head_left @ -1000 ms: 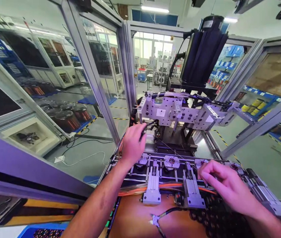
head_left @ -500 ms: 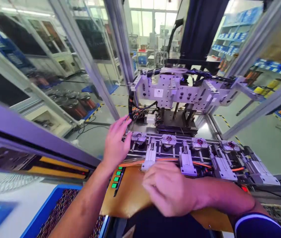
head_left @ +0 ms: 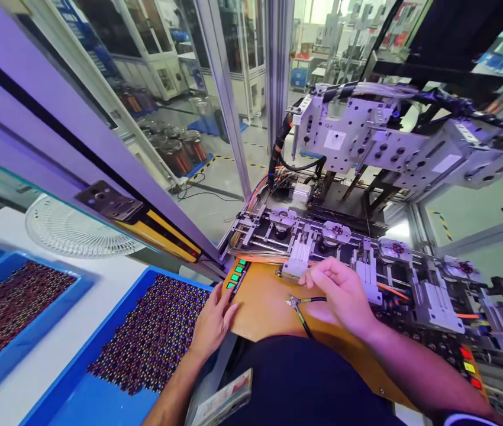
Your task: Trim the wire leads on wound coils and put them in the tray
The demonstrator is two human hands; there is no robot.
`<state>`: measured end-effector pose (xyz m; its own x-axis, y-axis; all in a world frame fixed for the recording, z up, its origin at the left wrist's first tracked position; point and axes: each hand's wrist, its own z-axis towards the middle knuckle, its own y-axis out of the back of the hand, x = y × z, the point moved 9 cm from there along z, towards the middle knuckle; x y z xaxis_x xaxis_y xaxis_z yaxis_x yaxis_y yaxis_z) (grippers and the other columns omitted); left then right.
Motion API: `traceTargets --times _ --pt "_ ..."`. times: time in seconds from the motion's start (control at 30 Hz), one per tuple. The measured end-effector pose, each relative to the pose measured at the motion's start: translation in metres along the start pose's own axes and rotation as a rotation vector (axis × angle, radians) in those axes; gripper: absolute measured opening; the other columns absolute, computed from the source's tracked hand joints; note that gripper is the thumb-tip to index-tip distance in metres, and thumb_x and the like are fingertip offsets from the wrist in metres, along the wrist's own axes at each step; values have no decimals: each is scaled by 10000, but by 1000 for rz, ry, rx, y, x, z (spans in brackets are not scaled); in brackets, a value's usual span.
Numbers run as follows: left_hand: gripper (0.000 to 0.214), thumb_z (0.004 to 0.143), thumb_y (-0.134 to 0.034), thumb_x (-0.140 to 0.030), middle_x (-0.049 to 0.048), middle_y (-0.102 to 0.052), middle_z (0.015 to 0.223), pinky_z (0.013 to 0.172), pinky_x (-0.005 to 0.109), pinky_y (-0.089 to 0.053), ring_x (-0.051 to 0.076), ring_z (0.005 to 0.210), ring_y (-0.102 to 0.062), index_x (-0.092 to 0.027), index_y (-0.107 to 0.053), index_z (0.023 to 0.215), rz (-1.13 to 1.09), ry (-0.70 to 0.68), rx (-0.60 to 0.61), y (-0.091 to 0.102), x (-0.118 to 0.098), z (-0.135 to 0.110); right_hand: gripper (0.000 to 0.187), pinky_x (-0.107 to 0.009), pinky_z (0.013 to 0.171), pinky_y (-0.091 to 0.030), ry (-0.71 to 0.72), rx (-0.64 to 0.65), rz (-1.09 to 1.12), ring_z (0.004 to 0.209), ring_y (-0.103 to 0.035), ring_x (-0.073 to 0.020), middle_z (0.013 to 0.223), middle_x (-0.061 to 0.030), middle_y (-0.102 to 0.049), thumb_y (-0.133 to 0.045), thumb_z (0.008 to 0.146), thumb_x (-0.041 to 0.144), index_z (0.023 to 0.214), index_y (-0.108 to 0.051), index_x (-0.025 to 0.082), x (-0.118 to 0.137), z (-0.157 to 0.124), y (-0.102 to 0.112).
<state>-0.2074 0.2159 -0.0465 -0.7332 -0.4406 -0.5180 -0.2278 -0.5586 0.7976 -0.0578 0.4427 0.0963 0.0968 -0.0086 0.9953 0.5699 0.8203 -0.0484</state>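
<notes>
My left hand [head_left: 213,322] is at the left edge of the orange-brown panel [head_left: 264,310], beside a column of green lit buttons [head_left: 235,277]. Its thumb stands apart from its fingers, and nothing shows in it. Over the panel, my right hand [head_left: 342,293] has its fingers curled together in a pinch; whatever may be between the fingertips is too small to make out. Just below it lies a pair of cutting pliers [head_left: 294,302] with spread dark handles. Beyond the hands runs a row of metal fixtures, each with a small round part [head_left: 337,229] on top.
A blue tray [head_left: 85,331] full of small dark parts sits at my left, with a second blue tray [head_left: 83,285] farther left. A white fan [head_left: 74,228] stands behind them. The machine's perforated metal plate [head_left: 367,139] hangs over the fixtures; an aluminium frame post [head_left: 222,89] rises on the left.
The view has turned left and down. My left hand has come back from the fixtures' left end to the panel's edge. My right hand has lifted off the panel's front, uncovering the pliers.
</notes>
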Motion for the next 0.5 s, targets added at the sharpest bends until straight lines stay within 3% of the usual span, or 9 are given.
traceTargets --times 0.1,0.17,0.27,0.3,0.37,0.43,0.5 --pt "543 894 -573 -327 2 -585 1373 847 599 -600 391 1089 -677 -516 -437 1385 -4 -36 -55 11 -12 10 254 -305 739 -528 37 1 -110 773 -661 -166 776 -40 -686 -588 931 354 754 -600 173 6 -3 -3" --pt "572 908 -561 -328 56 -563 1396 904 609 -566 388 1157 -638 -453 -385 1438 -12 -85 -107 23 -29 30 210 -288 707 -522 157 1 -229 746 -655 -154 777 -43 -687 -549 944 280 767 -593 173 18 -7 -10" --pt "603 897 -604 -304 151 -503 1456 1097 566 -420 348 1337 -490 -276 -392 1461 -87 -225 -160 37 -77 89 191 -280 671 -504 538 75 -467 695 -619 -146 741 -51 -665 -470 945 171 782 -568 166 48 -16 -43" --pt "588 877 -632 -267 190 -485 1468 1136 570 -358 352 1377 -439 -211 -437 1429 -203 -300 -156 40 -99 113 200 -283 656 -496 687 109 -559 679 -600 -149 724 -56 -653 -442 937 144 776 -559 161 58 -20 -58" --pt "561 865 -647 -298 166 -475 1489 1159 501 -342 309 1400 -414 -200 -472 1390 -276 -398 -139 40 -138 160 222 -290 611 -468 938 160 -749 645 -557 -156 685 -61 -621 -402 902 104 741 -547 154 71 -28 -85" --pt "544 900 -592 -305 148 -487 1486 1104 433 -418 260 1282 -550 -200 -434 1410 -333 -420 -144 37 -166 200 231 -292 561 -426 1102 181 -907 602 -513 -157 643 -50 -578 -391 864 94 696 -537 157 77 -30 -105" --pt "510 960 -480 -311 147 -536 1437 948 364 -529 182 970 -700 -201 -362 1444 -387 -372 -183 33 -180 229 229 -286 536 -400 1194 212 -1018 575 -494 -153 612 -31 -534 -398 855 107 673 -523 164 80 -28 -118"
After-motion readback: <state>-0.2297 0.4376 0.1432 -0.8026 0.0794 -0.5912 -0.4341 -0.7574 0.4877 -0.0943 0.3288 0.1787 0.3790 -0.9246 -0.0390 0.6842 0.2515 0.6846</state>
